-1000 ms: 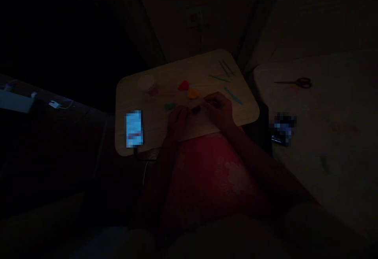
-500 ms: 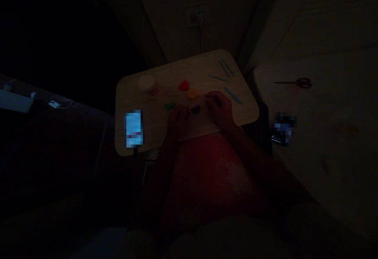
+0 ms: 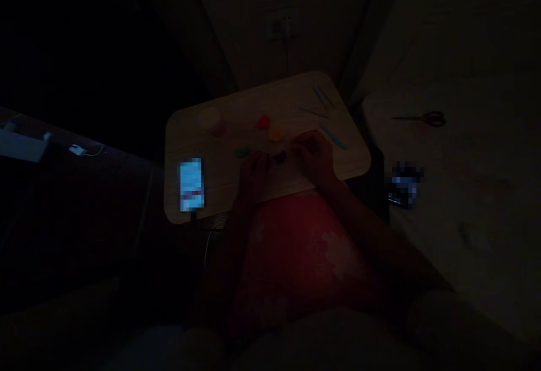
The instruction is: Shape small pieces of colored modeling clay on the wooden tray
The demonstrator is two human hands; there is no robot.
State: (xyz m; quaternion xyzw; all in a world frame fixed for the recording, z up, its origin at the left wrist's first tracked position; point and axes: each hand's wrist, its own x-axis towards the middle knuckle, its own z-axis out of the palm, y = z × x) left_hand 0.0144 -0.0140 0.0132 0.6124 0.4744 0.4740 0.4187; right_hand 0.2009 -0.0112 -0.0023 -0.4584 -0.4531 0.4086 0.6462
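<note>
Both hands work close together over the near part of a pale wooden board (image 3: 198, 142), with a small dark lump of clay (image 3: 279, 157) between them on the board, just beyond the left fingertips. The left hand (image 3: 253, 175) reaches toward the lump, its fingers bunched, though the dim light hides whether they touch it. The right hand (image 3: 315, 159) sits just beside it, fingers curled inward and drawn together as if in a pinch; whether they hold anything is impossible to tell. Farther up the board lie a red lump (image 3: 262, 122), an orange lump (image 3: 276, 133), a green lump (image 3: 242, 151), a round pale tub (image 3: 209, 117), and several thin blue sticks (image 3: 323, 99). A glowing phone (image 3: 191, 185), blurred out, lies at the board's left end with a cable (image 3: 207, 250) trailing down. The person's lap is covered by red patterned cloth (image 3: 296, 258). To the right, scissors (image 3: 418, 118) rest on pale bedding (image 3: 465, 151). A wall socket (image 3: 279, 24) shows beyond the board, and a power strip (image 3: 21, 145) sits far left.
</note>
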